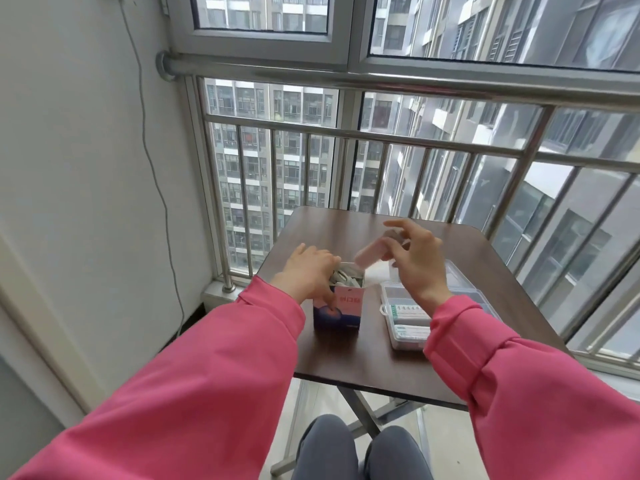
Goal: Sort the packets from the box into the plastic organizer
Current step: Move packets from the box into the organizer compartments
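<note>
Partly done: organizer (394,327) at the table's (346,362) right edge holds some packets, right hand (417,261) pinches a packet (372,252), and left hand (308,275) grips the still-stocked box (337,310).

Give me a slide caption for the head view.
Left hand steadies the packet box while right hand lifts a pink packet toward the plastic organizer.

The table (329,355) has a dark wood-grain top, smooth with a dull sheen. The box (341,311) is printed cardboard, slightly glossy. To its right, the organizer (403,336) is clear, shiny plastic. Sleeves (207,393) are matt pink cloth. The far railing (381,135) is polished metal.
</note>
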A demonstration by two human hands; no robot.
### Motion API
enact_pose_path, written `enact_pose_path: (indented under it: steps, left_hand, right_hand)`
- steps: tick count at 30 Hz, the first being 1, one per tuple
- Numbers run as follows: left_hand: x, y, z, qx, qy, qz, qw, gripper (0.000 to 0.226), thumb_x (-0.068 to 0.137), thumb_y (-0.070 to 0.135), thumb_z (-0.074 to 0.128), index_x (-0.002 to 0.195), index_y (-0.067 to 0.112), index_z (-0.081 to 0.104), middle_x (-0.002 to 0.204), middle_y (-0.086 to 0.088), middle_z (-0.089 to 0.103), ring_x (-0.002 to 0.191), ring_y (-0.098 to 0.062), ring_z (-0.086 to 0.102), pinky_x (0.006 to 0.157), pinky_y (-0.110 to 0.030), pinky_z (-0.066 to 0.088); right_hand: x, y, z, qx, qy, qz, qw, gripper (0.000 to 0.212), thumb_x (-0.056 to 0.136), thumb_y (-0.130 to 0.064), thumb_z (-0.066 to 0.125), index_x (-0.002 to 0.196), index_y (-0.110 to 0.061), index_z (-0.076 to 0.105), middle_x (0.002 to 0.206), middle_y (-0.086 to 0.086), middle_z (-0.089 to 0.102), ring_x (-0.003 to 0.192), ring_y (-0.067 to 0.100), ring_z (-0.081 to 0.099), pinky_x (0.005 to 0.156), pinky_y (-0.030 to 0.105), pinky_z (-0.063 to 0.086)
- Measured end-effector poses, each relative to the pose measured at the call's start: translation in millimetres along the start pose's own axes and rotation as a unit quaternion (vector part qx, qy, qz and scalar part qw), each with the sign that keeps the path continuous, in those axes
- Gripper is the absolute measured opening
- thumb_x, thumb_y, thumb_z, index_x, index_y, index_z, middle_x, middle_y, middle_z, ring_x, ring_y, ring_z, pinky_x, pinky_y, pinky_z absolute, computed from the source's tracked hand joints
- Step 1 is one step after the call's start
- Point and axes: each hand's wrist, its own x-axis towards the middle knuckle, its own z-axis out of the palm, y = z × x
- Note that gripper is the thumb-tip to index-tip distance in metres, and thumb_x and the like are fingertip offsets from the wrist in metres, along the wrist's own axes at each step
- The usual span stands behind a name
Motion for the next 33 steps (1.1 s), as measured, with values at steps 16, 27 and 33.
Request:
enact_pose_path:
  steps: [16, 27, 33]
  left_hand:
    - [0, 79, -32, -0.461, 0.052, 0.067, 0.883, 0.04, 0.096, 0.034, 0.049, 0.13, 0.014, 0.053, 0.118, 0.0, 0.06, 0.107, -0.016, 0.056, 0.085, -0.026, 0.043]
    - [15, 109, -16, -0.631, -0.048, 0.099, 0.768, 0.017, 0.097, 0.01, 0.047, 0.089, 0.013, 0.061, 0.082, -0.006, 0.069, 0.064, -0.007, 0.066, 0.065, -0.018, 0.053]
    - [30, 117, 0, -0.656, 0.013, 0.057, 0.752, 0.018, 0.092, 0.003, 0.055, 0.109, -0.003, 0.058, 0.089, -0.016, 0.068, 0.068, -0.018, 0.071, 0.062, -0.022, 0.056]
  right_hand:
    - [-21, 30, -67, 0.206, -0.089, 0.111, 0.968, 0.02, 0.088, 0.002, 0.059, 0.098, -0.013, 0.066, 0.084, 0.012, 0.071, 0.061, 0.016, 0.068, 0.047, 0.02, 0.048]
    - [-14, 59, -85, 0.251, -0.061, 0.192, 0.947, 0.009, 0.084, -0.004, 0.066, 0.091, -0.005, 0.07, 0.074, 0.013, 0.071, 0.06, 0.018, 0.07, 0.045, 0.014, 0.044]
    - [-10, 78, -85, 0.293, -0.092, 0.21, 0.928, 0.012, 0.086, 0.005, 0.06, 0.087, -0.005, 0.067, 0.065, 0.006, 0.069, 0.056, 0.011, 0.068, 0.052, 0.015, 0.051]
